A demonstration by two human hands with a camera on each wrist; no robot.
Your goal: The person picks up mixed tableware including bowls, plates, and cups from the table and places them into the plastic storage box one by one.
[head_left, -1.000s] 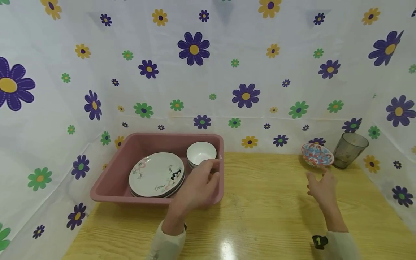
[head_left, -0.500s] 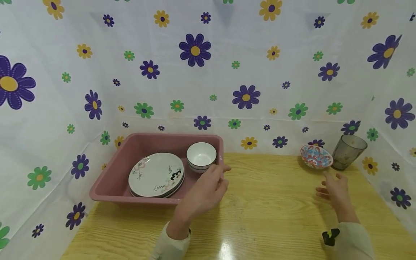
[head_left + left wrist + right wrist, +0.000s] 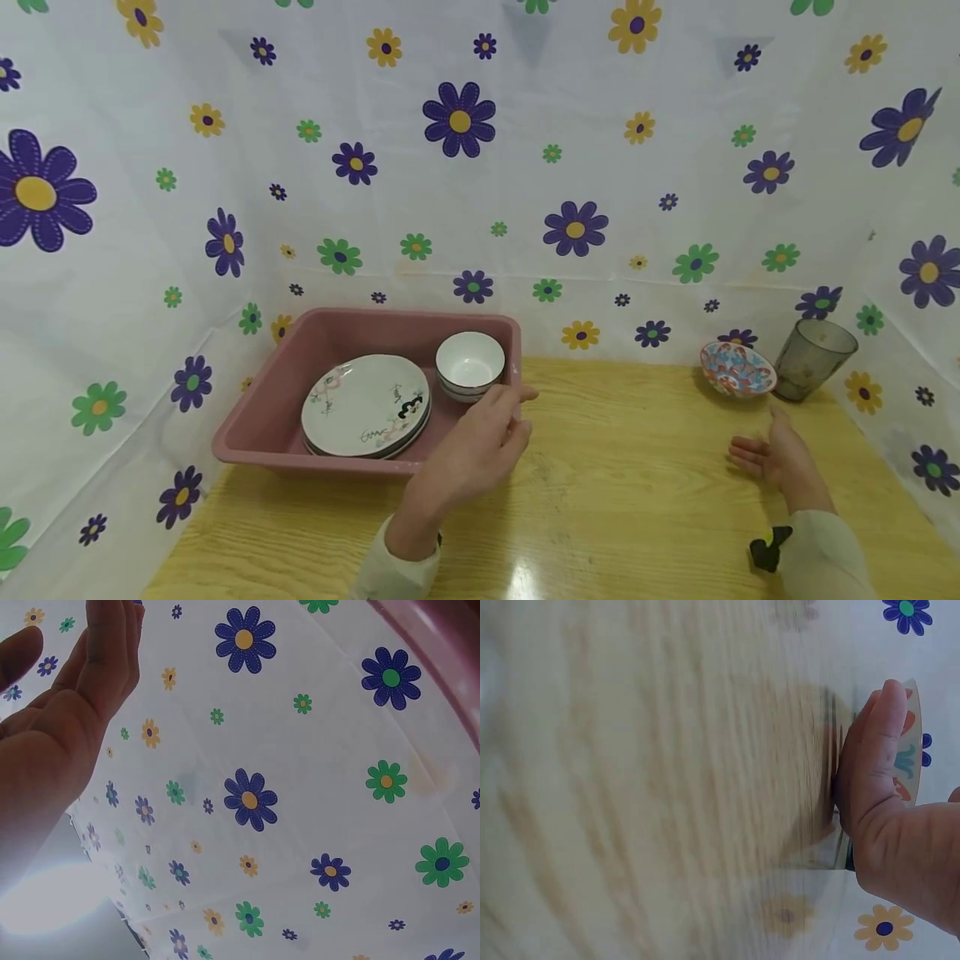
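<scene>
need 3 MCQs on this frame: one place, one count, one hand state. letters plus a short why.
1. Where is the white bowl?
A. in the pink tub
B. beside the grey cup
C. in the right hand

2. How many dishes stand on the table outside the tub?
A. none
B. two
C. four

3. What does the left hand hold?
A. a plate
B. the cup
C. nothing

A: it sits inside the tub beside the plates.
B: only the patterned bowl and the grey cup.
C: its fingers are relaxed at the tub's corner, holding nothing.

No text can be read. The top plate [image 3: 366, 404] in the tub [image 3: 262, 421] bears dark script-like marks, too small to make out; nothing else carries lettering.
</scene>
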